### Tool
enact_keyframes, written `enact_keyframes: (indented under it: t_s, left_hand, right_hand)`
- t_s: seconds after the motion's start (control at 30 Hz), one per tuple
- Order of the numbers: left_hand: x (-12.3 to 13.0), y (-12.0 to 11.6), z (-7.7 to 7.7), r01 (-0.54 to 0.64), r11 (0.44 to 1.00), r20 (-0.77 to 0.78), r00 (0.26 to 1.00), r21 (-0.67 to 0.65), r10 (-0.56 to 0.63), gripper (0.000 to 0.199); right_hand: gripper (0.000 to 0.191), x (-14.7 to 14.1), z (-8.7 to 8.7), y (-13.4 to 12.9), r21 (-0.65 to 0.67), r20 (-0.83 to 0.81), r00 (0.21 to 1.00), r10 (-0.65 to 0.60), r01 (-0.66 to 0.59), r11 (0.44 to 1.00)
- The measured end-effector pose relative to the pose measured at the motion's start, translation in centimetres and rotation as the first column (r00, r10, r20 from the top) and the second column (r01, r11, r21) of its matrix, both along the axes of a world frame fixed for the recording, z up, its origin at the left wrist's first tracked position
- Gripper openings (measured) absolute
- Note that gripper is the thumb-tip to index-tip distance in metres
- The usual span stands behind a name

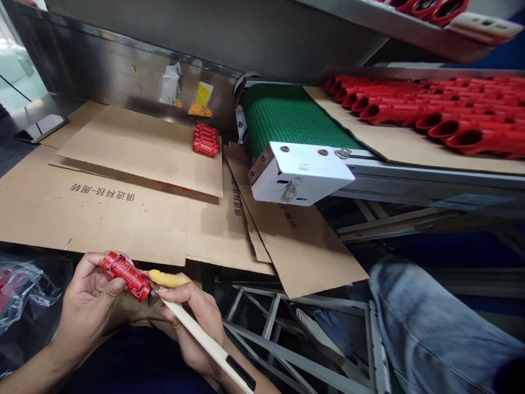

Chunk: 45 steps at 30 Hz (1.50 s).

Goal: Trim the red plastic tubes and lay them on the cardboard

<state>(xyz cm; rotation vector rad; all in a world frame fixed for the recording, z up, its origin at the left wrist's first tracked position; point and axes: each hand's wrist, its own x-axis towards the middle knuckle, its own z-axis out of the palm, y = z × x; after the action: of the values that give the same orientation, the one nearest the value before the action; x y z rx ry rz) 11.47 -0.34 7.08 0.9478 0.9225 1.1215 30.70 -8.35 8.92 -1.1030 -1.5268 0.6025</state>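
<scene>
Held between the thumb and fingers of my left hand (88,306) is a red cylindrical part (126,276) with dark outlines on its surface. My right hand (194,320) grips a long cream-coloured tool (205,340) with a black section near its far end. The tool's narrow tip meets the right end of the red part. A yellow cover (167,278) sits on one finger of my right hand. Both hands are low in the view, just off the near edge of the cardboard (102,219).
Small red parts (205,140) stand on a raised cardboard sheet (139,148). Behind are small bags (201,100) with orange pieces. A green conveyor (291,117) with a white end bracket (301,172) carries rows of red tubes (451,112). At right is another person's leg in jeans (438,328).
</scene>
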Motion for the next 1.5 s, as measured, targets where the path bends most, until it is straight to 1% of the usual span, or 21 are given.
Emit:
enact_keyframes:
  t_s: [0.1, 0.2, 0.3, 0.37, 0.43, 0.47, 0.53, 0.6, 0.67, 0.73, 0.8, 0.83, 0.87, 0.9, 0.93, 0.97, 1.03, 1.1, 1.17, 1.33, 1.5]
  left_hand:
    - [0.6, 0.3, 0.5, 0.030, 0.996, 0.024, 0.999, -0.083, -0.028, 0.038]
    - [1.1, 0.5, 1.3, 0.088, 0.981, 0.053, 0.995, -0.175, -0.079, 0.038]
    - [0.9, 0.4, 1.2, 0.081, 0.993, -0.004, 0.997, -0.087, -0.082, 0.035]
    - [0.6, 0.2, 1.0, 0.047, 0.997, -0.112, 0.993, 0.053, -0.041, 0.033]
    - [0.4, 0.0, 0.9, 0.024, 0.981, -0.224, 0.974, 0.192, 0.020, 0.031]
    - [0.3, 0.0, 0.9, 0.020, 0.971, -0.265, 0.963, 0.238, 0.045, 0.031]
    - [0.4, 0.2, 1.0, 0.019, 0.970, -0.297, 0.953, 0.242, 0.055, 0.030]
    - [0.6, 0.5, 1.1, 0.025, 0.991, -0.252, 0.968, 0.132, 0.009, 0.032]
    - [0.9, 0.8, 1.0, 0.049, 0.999, -0.163, 0.985, -0.017, -0.051, 0.035]
    - [1.1, 1.0, 0.9, 0.078, 0.992, -0.096, 0.992, -0.097, -0.087, 0.037]
    - [1.1, 0.9, 0.8, 0.083, 0.993, -0.080, 0.993, -0.088, -0.091, 0.038]
    - [1.1, 0.8, 0.8, 0.080, 0.995, -0.078, 0.993, -0.064, -0.085, 0.037]
    - [1.0, 0.7, 0.8, 0.073, 0.997, -0.079, 0.994, -0.039, -0.076, 0.036]
    - [0.9, 0.6, 0.8, 0.067, 0.998, -0.079, 0.995, -0.018, -0.068, 0.036]
    - [0.8, 0.5, 0.8, 0.065, 0.998, -0.074, 0.995, 0.001, -0.065, 0.035]
    - [0.7, 0.4, 0.8, 0.066, 0.998, -0.070, 0.995, 0.017, -0.065, 0.035]
    - [0.4, 0.3, 0.7, 0.077, 0.996, -0.071, 0.995, 0.044, -0.074, 0.035]
    - [0.3, 0.2, 0.8, 0.096, 0.993, -0.082, 0.992, 0.065, -0.091, 0.033]
    - [0.3, 0.2, 0.9, 0.113, 0.989, -0.106, 0.989, 0.097, -0.103, 0.030]
    - [0.4, 0.2, 1.5, 0.158, 0.967, -0.190, 0.974, 0.197, -0.121, 0.024]
    - [0.2, 0.1, 1.6, 0.153, 0.968, -0.235, 0.966, 0.197, -0.105, 0.027]
  right_hand:
    - [0.024, 1.0, 0.5, 0.6, 0.134, 0.241, 0.969, 0.050, -0.084, 0.987]
    - [0.029, 1.6, 1.1, 0.9, 0.164, 0.438, 0.897, 0.054, -0.139, 0.977]
    - [0.023, 1.8, 1.2, 0.9, 0.101, 0.242, 0.967, 0.082, -0.109, 0.989]
    - [0.016, 1.7, 1.2, 0.9, -0.027, 0.033, 0.996, 0.084, -0.083, 0.996]
    - [0.013, 1.6, 1.1, 1.0, -0.108, -0.043, 0.996, 0.074, -0.078, 0.991]
    - [0.015, 1.5, 1.0, 1.0, -0.087, -0.005, 0.997, 0.074, -0.074, 0.993]
    - [0.019, 1.4, 0.9, 1.1, 0.048, 0.195, 0.979, 0.056, -0.067, 0.997]
    - [0.022, 1.2, 0.8, 1.2, 0.179, 0.409, 0.912, 0.009, -0.090, 0.980]
    - [0.024, 0.8, 0.7, 1.3, 0.235, 0.492, 0.870, -0.031, -0.099, 0.967]
    - [0.025, 0.3, 0.6, 1.3, 0.199, 0.371, 0.928, -0.032, -0.046, 0.979]
    - [0.020, -0.2, 0.5, 1.1, 0.014, -0.008, 1.000, 0.024, -0.024, 1.000]
    - [0.015, -0.4, 0.6, 1.0, -0.099, -0.258, 0.964, 0.066, -0.094, 0.991]
    - [0.012, -0.4, 0.6, 0.9, -0.177, -0.477, 0.874, 0.092, -0.198, 0.964]
    - [0.014, -0.4, 0.7, 0.7, -0.206, -0.617, 0.781, 0.100, -0.283, 0.937]
    - [0.015, -0.2, 0.8, 0.6, -0.211, -0.665, 0.741, 0.090, -0.302, 0.930]
    - [0.015, -0.1, 0.9, 0.5, -0.215, -0.632, 0.772, 0.061, -0.250, 0.944]
    - [0.013, 0.4, 1.1, 0.5, -0.205, -0.404, 0.912, -0.065, -0.021, 0.979]
    - [0.017, 0.7, 1.4, 0.6, -0.159, -0.187, 0.974, -0.130, 0.101, 0.982]
    - [0.015, 0.8, 1.7, 0.7, -0.151, -0.121, 0.987, -0.103, 0.084, 0.985]
    - [0.011, 0.9, 2.3, 0.9, -0.172, -0.120, 0.990, -0.076, 0.055, 0.984]
    - [0.011, 1.1, 2.3, 1.1, -0.173, -0.074, 0.996, -0.046, 0.033, 0.984]
